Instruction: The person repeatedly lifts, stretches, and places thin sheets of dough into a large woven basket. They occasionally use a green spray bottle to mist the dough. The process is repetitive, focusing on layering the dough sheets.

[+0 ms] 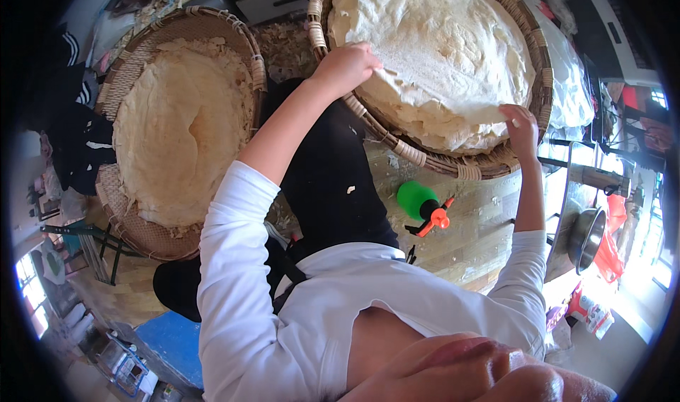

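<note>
A wide round wicker basket (409, 149) with a bound rim stands in front of me. It holds a thick stack of thin, pale, flatbread-like sheets (441, 46) with ragged, crumpled edges. My left hand (348, 68) pinches the edge of the top sheet at the basket's near left side. Further right, my right hand (521, 128) grips the same sheet's edge between thumb and fingers. Between the two hands the sheet's near edge looks slightly lifted. A second woven basket (125, 75) on my left bears another stack of similar, more yellowish sheets (164, 136), the top one creased or torn.
A green spray bottle (417, 200) with an orange and black head stands on the wood-patterned floor (467, 237), among scattered flakes. A metal bowl (587, 241) rests at the right. Dark clothing with white stripes (79, 91), possibly a person's, is beside the left basket.
</note>
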The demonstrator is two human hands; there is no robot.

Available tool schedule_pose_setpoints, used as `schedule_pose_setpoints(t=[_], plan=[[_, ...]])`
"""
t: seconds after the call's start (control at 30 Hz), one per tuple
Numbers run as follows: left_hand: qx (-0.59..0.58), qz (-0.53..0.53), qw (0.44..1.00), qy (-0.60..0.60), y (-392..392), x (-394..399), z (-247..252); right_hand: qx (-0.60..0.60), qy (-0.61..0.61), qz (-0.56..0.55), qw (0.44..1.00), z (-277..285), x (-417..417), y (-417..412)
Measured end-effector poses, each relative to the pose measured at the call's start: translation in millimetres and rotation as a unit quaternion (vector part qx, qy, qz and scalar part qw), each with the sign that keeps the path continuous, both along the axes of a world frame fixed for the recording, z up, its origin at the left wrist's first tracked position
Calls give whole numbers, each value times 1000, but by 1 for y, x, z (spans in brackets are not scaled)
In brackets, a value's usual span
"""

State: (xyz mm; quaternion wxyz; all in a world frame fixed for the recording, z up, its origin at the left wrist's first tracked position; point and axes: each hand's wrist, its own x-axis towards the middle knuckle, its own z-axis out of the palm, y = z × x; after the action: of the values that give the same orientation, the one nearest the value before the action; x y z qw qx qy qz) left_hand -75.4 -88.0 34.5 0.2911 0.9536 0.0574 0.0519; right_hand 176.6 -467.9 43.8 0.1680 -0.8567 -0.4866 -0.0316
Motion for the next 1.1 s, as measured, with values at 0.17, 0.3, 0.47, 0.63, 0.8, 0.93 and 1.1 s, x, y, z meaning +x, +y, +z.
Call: schedule_pose_setpoints(t=[0.17,0.3,0.47,0.63,0.8,0.93,1.1], plan=[[66,-40,990,119,-5,-9,-7,-29,25,-9,999,2,-15,13],[33,-30,997,67,1,0,3,-67,-79,12,994,-22,-36,49],[20,144,939,-311,75,-61,-9,-187,-25,5,982,-62,-50,66],[250,464,846,-81,153,-259,-75,-197,18,35,980,-64,-33,60],[179,524,798,237,141,-436,-117,-271,36,32,961,-45,-30,76],[178,457,837,244,118,-444,-117,-123,-45,86,988,-9,-63,149],[158,465,846,207,118,-383,-127,63,108,251,960,38,-187,300]])
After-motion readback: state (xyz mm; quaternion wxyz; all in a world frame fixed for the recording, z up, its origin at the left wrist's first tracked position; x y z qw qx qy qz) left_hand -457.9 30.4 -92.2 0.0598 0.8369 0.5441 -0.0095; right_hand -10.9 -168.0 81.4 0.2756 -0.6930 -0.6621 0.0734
